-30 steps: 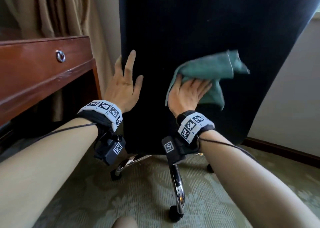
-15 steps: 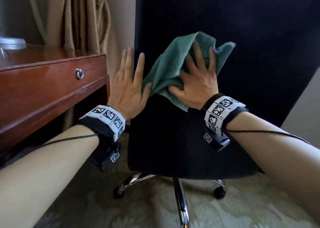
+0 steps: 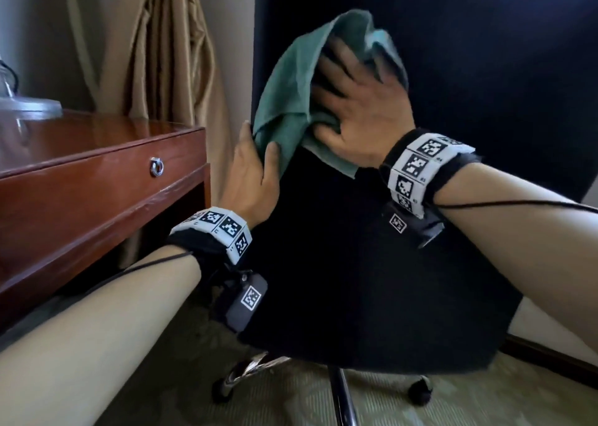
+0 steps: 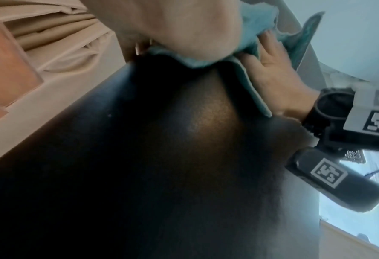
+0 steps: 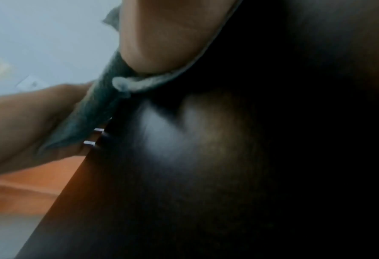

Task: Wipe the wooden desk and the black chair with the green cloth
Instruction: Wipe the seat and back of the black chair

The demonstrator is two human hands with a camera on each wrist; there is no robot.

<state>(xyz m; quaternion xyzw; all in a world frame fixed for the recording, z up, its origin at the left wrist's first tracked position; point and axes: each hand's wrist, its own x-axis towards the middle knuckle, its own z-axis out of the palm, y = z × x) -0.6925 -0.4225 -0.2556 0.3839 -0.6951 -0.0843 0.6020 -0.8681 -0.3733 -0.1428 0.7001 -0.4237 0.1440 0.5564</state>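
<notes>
Head view: right hand [image 3: 362, 115], fingers spread, presses green cloth [image 3: 288, 92] against black chair [image 3: 356, 264].

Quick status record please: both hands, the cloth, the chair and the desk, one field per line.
right hand: flat, fingers spread, presses the green cloth against the chair back
left hand: on the chair back's left edge, thumb touching the cloth's lower corner; whether the fingers wrap the edge is hidden
green cloth: bunched, under the right hand
black chair: back faces the camera
wooden desk: left of the chair, neither hand on it
</notes>
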